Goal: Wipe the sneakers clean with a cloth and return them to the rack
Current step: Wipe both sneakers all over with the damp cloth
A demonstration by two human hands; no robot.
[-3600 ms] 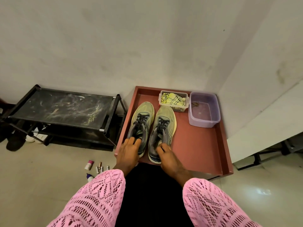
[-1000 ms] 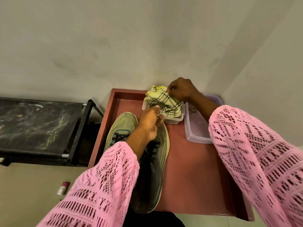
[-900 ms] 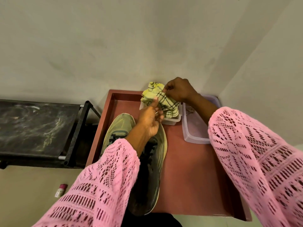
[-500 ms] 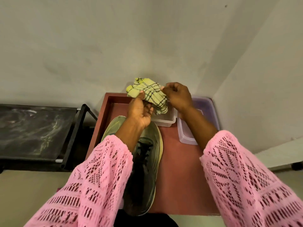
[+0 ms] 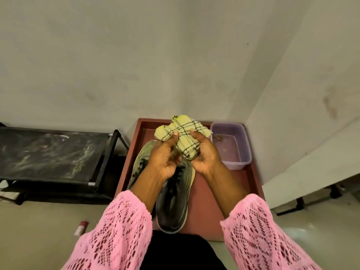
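Observation:
A bunched yellow cloth [image 5: 185,134] with dark check lines is held up in the air by both hands. My left hand [image 5: 164,155] grips its left side and my right hand [image 5: 204,154] grips its right and lower side. Under my hands two olive-and-grey sneakers lie side by side on a reddish-brown tray [image 5: 216,193]. The right sneaker [image 5: 173,201] shows its dark heel and laces. The left sneaker [image 5: 140,164] is mostly covered by my left forearm. The black shoe rack [image 5: 48,152] stands to the left of the tray, its top shelf bare and streaked.
A purple plastic tub [image 5: 231,145] with a little water sits in the tray's back right corner. A small pink-capped bottle [image 5: 81,228] lies on the floor at the left. Walls close in behind and at the right. A white panel [image 5: 311,172] leans at the right.
The hands let go of the sneakers and lifted the cloth out of its clear box. Since half a second ago they have drawn it closer, bunched between both palms.

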